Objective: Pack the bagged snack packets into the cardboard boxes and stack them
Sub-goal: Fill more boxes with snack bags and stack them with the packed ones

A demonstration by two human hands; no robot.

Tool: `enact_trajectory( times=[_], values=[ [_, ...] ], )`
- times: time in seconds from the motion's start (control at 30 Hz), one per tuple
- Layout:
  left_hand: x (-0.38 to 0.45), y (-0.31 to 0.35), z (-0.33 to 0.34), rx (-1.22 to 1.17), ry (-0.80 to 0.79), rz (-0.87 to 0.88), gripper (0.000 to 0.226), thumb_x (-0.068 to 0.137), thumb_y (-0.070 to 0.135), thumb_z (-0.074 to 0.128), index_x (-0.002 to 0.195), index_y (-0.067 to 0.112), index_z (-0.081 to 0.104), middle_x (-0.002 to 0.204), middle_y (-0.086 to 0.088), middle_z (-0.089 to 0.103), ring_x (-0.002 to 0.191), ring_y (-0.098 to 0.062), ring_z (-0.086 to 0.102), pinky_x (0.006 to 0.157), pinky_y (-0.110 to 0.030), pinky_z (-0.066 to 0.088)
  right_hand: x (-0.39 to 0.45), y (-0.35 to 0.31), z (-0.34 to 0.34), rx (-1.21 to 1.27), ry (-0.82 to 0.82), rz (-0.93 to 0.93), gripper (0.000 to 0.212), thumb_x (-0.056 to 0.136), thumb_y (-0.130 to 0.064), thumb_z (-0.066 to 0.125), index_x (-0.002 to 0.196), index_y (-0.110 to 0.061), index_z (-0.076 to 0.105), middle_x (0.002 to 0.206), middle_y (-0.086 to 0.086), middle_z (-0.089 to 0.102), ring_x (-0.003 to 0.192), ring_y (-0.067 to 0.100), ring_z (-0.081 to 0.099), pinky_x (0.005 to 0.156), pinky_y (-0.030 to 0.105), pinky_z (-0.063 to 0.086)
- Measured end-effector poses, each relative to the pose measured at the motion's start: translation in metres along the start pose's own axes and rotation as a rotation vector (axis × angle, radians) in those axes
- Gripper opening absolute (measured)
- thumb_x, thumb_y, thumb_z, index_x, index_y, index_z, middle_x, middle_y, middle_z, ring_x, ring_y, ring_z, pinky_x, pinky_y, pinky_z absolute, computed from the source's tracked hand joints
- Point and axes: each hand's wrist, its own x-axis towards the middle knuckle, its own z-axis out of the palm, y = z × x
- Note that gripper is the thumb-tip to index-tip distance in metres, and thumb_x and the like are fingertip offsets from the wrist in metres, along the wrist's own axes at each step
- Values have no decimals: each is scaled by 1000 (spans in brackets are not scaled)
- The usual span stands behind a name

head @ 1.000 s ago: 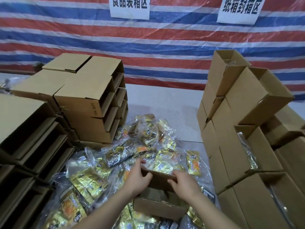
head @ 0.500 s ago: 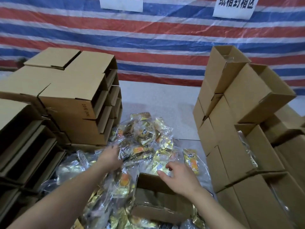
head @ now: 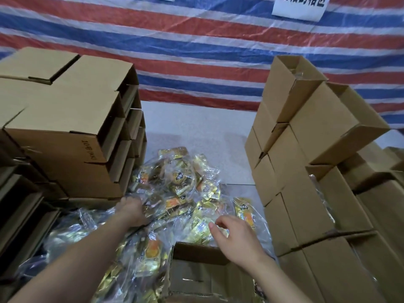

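A pile of packets (head: 179, 193) lies mid-surface (head: 196, 132). An open box (head: 203, 274) sits at the near edge, just before the pile. Stacked boxes (head: 72, 136) stand along the left edge, another stack (head: 310, 162) along the right. A tarp (head: 196, 51) hangs behind the far edge.

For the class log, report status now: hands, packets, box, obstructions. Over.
Left hand on the packet pile, grip unclear. Right hand open, hovering above the open box. Nothing in the way.
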Motion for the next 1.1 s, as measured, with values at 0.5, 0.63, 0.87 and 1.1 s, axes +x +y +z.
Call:
enact_trajectory(
  times=[0.5, 0.63, 0.87, 1.1],
  values=[
    [-49, 11, -20, -352, 198, 46, 76, 72, 44, 77, 132, 17, 39, 91, 5, 60, 80, -16, 61, 63, -30, 50, 15, -17, -5, 117, 34, -11, 30, 96, -53, 49, 82, -31, 65, 81, -14, 66, 83, 0, 60, 78, 25, 50],
    [-87, 30, -82, -730, 329, 243, 64, 71, 38, 77, 126, 31, 45, 106, 7, 66, 86, -9, 64, 69, -27, 52, 27, -51, -22, 507, 55, 84, 20, 89, -57, 61, 93, -38, 67, 91, -29, 67, 87, -6, 63, 67, 8, 44],
    [-174, 81, -166, -1103, 308, 671, 17, 75, 29, 69, 86, 31, 57, 75, 7, 67, 64, -1, 63, 58, -21, 50, 47, -109, -57, 1263, -187, -3, 80, 69, -57, 70, 141, -29, 48, 130, -1, 66, 119, 15, 63, 96, 35, 53],
    [-206, 112, -177, -896, 378, 712, 18, 77, 39, 58, 88, 24, 54, 89, -1, 65, 93, -19, 63, 76, -46, 53, 30, -103, -74, 1516, -263, 40, 92, 46, -58, 95, 123, -14, 68, 120, 15, 70, 110, 25, 69, 78, 34, 59]
  ],
)
